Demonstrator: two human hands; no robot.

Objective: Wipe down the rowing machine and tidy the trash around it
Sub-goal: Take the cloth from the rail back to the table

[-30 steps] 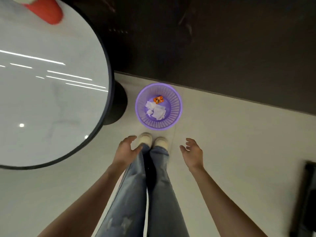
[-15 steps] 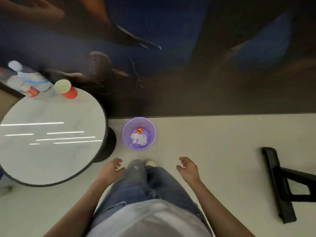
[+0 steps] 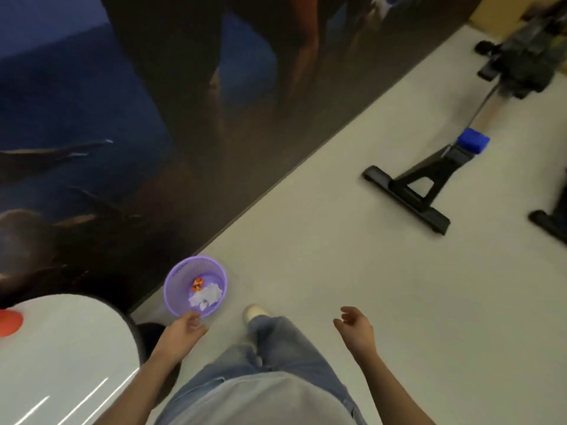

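A purple mesh bin [image 3: 178,280] stands on the pale floor by the dark wall, holding crumpled white paper [image 3: 206,296] and a small orange wrapper [image 3: 198,284]. My left hand [image 3: 184,331] hangs just below the bin's rim, fingers loosely curled, holding nothing. My right hand [image 3: 356,328] is out to the right over bare floor, fingers apart and empty. The black rowing machine [image 3: 423,185] lies far right, its rear foot nearest me. A blue block [image 3: 474,142] sits on its rail.
A round white table [image 3: 61,357] with a black rim fills the lower left, with an orange cup [image 3: 9,322] at its edge. A dark mural wall [image 3: 153,118] runs diagonally behind. Another black equipment foot [image 3: 549,222] shows at the right edge.
The view has swung up and to the right, away from the bin, bringing the rowing machine fully into sight. Both hands stay empty at my sides.
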